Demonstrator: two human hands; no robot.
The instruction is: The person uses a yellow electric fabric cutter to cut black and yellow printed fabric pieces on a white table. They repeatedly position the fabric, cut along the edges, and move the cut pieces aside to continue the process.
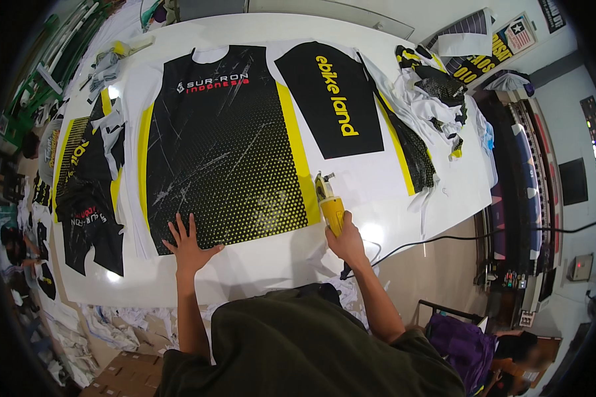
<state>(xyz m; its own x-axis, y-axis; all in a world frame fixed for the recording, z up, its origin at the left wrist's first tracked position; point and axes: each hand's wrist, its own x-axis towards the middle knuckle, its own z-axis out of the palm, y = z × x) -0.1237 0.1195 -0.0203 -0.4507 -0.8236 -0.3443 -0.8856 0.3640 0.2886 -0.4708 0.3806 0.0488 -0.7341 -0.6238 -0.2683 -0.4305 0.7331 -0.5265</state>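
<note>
A black jersey body panel (212, 145) with yellow dots and yellow side strips lies flat on white fabric. My left hand (191, 253) presses on its lower left corner, fingers spread. My right hand (346, 243) is wrapped round the handle of a yellow electric fabric cutter (333, 210). The cutter's metal head stands beside the panel's lower right edge, just outside the yellow strip. Up and to the right of it is a black sleeve panel (341, 106) with yellow lettering. Whether the blade touches the fabric I cannot tell.
Black and yellow cut pieces (96, 198) lie at the left of the white table (245, 281). Crumpled scraps (444, 99) heap up at the right. A black cord (444, 238) runs right from the cutter. Beyond stands a long machine (520, 192); cardboard boxes (126, 376) sit below.
</note>
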